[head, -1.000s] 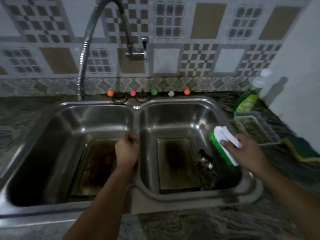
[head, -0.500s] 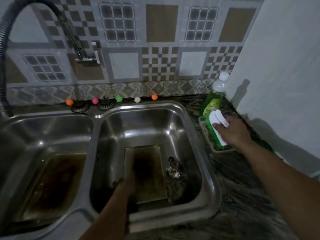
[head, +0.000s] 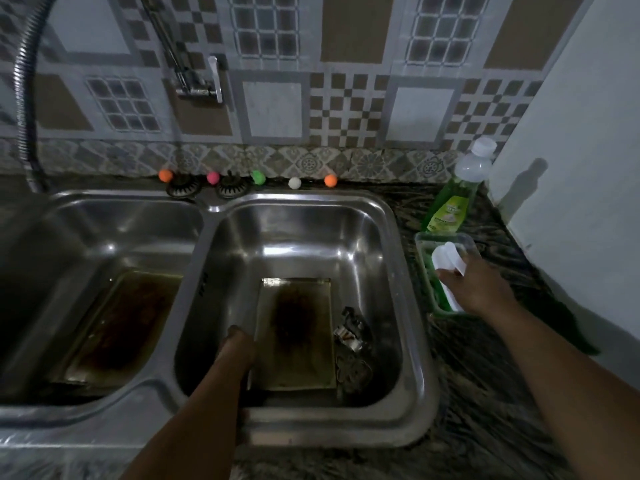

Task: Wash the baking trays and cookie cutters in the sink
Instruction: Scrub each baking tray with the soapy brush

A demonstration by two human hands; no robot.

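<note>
Both trays, left basin point(head: 114, 327) and right basin point(head: 298, 330), lie unwashed; cutters point(head: 351, 355) beside the second. My right hand point(head: 474, 289) grips the brush point(head: 446, 261); left hand point(head: 237, 351) grip unclear.

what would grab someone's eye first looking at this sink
Probably the two grimy baking trays: one lies in the left basin, the other in the right basin with cookie cutters piled beside it. Next, the right hand holding a green and white brush over a clear tub on the counter.
</note>
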